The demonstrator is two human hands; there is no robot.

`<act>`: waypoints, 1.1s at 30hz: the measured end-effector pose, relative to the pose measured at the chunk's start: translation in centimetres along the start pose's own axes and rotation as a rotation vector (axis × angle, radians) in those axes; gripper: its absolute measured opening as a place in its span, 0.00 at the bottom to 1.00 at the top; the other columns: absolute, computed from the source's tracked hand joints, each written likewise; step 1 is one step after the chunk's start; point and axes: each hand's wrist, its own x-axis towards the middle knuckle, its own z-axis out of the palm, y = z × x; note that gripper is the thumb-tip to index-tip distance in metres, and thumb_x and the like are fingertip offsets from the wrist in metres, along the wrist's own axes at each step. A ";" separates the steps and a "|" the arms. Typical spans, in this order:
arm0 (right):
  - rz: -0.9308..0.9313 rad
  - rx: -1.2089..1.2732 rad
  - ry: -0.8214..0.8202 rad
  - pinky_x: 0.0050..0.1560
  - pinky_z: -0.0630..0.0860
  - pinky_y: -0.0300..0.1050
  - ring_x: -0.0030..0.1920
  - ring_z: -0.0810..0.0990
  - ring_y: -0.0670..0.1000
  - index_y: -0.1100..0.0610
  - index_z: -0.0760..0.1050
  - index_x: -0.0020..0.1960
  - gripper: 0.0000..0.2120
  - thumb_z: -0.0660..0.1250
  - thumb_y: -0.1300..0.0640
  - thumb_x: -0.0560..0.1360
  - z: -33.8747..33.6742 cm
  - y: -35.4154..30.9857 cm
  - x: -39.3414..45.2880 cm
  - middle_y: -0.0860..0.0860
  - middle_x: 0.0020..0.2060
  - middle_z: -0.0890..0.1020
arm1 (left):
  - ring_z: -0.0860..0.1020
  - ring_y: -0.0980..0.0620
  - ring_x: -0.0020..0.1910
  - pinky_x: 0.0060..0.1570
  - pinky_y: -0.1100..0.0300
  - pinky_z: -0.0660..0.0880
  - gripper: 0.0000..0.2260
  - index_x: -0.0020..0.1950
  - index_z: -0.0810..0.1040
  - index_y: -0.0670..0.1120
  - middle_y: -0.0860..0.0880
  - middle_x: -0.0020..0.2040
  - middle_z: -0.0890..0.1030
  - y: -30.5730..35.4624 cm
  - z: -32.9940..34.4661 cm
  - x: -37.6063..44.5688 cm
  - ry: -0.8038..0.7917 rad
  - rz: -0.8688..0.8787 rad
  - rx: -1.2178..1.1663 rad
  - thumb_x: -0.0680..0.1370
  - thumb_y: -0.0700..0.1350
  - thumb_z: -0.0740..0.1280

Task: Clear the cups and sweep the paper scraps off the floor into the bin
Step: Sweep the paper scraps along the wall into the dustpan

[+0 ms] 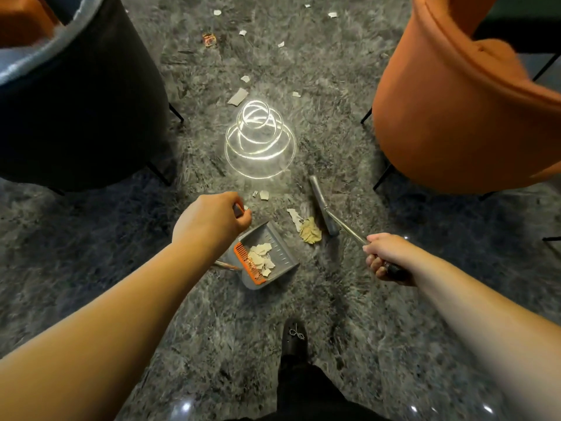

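A: What takes up most of the view?

B: The grey marbled floor (394, 299), glossy enough to mirror a coiled ring light as bright loops near the middle. On the left stands a dark chair (82, 110) on thin black legs, on the right an orange chair (455, 117) of the same build.

A: And the person?

B: Two bare forearms reach in from the bottom corners. Below, a black trouser leg and a black shoe (294, 338) with a small beaded bow.

A: What are the hands doing?

B: The left hand (209, 220) is curled round the top of the dustpan's upright handle. The right hand (385, 256) is closed tight on the dark grip of the broom (324, 208), whose metal shaft runs up and left to a narrow grey head lying on the floor.

A: Where is the dustpan?

B: The grey dustpan (273, 253) sits on the floor between the hands, just below the left one. It has an orange comb (247, 262) along one edge, and a small heap of torn paper lies inside against it.

A: Anything not yet collected?

B: A crumpled yellowish wad (310, 230) and white paper scraps (294, 215) lie between the pan's mouth and the broom head. More scraps are scattered further up between the chairs, near a small reddish wrapper (209, 39).
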 end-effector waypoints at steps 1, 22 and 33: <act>-0.001 -0.023 0.008 0.21 0.59 0.32 0.20 0.64 0.42 0.53 0.66 0.68 0.17 0.53 0.65 0.81 -0.1 -0.6 0.7 0.52 0.30 0.68 | 0.80 0.48 0.41 0.42 0.52 0.80 0.10 0.50 0.79 0.52 0.49 0.42 0.82 0.4 -0.1 0.9 -0.010 0.002 0.008 0.78 0.56 0.65; 0.111 -0.302 -0.289 0.22 0.58 0.30 0.20 0.62 0.42 0.58 0.62 0.67 0.16 0.52 0.65 0.80 6.3 -2.5 0.2 0.51 0.27 0.66 | 0.79 0.49 0.39 0.39 0.53 0.80 0.10 0.48 0.78 0.52 0.51 0.39 0.81 -1.2 -2.3 6.6 -0.026 -0.010 0.004 0.78 0.57 0.65; 0.009 -0.160 -0.198 0.19 0.58 0.28 0.18 0.61 0.42 0.56 0.65 0.66 0.15 0.53 0.65 0.81 11.2 -5.8 -2.6 0.49 0.21 0.66 | 0.78 0.55 0.35 0.36 0.57 0.76 0.06 0.44 0.78 0.56 0.54 0.36 0.80 -8.7 -6.1 7.9 0.010 -0.044 -0.122 0.77 0.57 0.67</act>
